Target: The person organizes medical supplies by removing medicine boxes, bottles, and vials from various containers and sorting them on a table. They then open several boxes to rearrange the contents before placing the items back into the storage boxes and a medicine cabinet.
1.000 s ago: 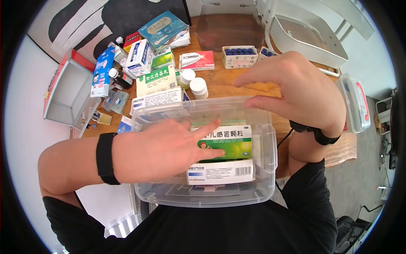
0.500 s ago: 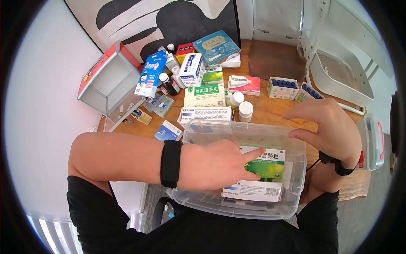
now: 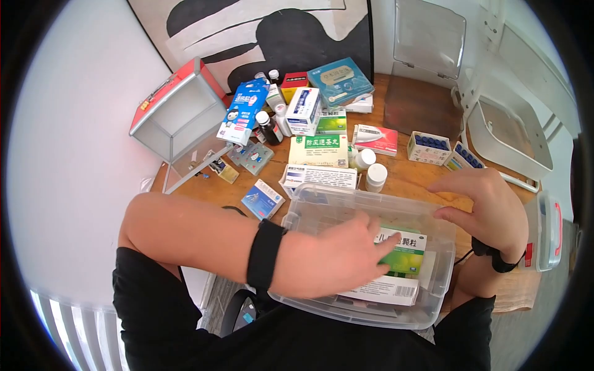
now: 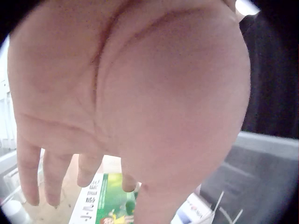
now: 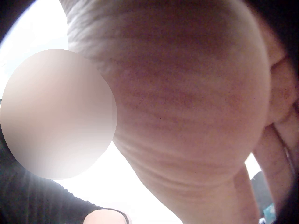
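Observation:
My left hand [image 3: 334, 260] hovers over a clear plastic bin [image 3: 436, 297], fingers spread and loosely bent, nothing gripped. Its index finger and thumb overlap a green and white medicine box [image 3: 408, 263] in the head view. In the left wrist view the fingers hang beside that green box [image 4: 114, 198], which shows a cartoon child. A white medicine box [image 3: 396, 290] with a barcode lies in front of the green one, partly hidden by the hand. Above the bin's right back side, my right hand [image 3: 492, 213] holds nothing; thumb and fingers stand apart.
Behind the bin stand two white bottles [image 3: 376, 178] and a cluster of medicine boxes [image 3: 318, 150]. A red and clear case [image 3: 182, 105] is at the left. Vial boxes [image 3: 428, 148] sit at the back right, near a white rack [image 3: 507, 133]. A lidded container [image 3: 547, 232] is far right.
The head view has shifted, so bin and table things appear further right and lower. My left hand stays over the green box, with its thumb and index finger loose. The right hand stays raised, still empty.

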### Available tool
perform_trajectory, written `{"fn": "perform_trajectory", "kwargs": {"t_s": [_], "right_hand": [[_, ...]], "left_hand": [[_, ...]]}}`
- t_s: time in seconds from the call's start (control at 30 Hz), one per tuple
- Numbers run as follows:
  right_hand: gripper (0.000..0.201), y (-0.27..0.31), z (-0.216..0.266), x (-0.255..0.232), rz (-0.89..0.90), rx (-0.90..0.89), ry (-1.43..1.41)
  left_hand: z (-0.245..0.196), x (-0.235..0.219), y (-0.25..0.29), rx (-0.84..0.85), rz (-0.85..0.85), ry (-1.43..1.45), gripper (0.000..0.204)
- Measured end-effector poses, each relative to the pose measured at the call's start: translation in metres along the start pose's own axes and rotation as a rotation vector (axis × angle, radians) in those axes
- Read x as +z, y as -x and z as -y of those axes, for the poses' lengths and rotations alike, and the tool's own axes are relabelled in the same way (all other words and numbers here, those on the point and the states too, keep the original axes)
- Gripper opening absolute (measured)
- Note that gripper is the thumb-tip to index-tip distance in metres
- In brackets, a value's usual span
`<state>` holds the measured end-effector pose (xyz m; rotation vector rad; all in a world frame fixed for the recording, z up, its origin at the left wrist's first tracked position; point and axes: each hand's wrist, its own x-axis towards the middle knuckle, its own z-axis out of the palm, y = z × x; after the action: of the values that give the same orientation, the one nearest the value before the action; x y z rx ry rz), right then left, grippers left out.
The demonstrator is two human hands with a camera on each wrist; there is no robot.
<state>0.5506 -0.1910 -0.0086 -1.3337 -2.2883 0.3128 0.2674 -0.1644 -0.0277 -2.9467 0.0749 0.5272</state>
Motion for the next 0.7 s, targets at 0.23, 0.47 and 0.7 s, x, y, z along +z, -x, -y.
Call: {"fn": "perform_trajectory", "kwargs": {"t_s": [0.23,0.47,0.7], "right_hand": [[0.034,-0.003,0.0,-0.001,0.028,0.042,-0.029],[0.025,-0.017,-0.004,0.012,0.107,0.119,-0.041],[0.01,-0.027,-0.002,0.015,0.231,0.174,-0.085]], "left_hand": [[-0.011,-0.031,0.081,-0.046,-0.642,0.393,0.031],[-0.021,0.082,0.179,-0.986,-1.108,0.817,0.017],[-0.046,0.182,0.146,-0.93,-0.648,0.928,0.023]]}}
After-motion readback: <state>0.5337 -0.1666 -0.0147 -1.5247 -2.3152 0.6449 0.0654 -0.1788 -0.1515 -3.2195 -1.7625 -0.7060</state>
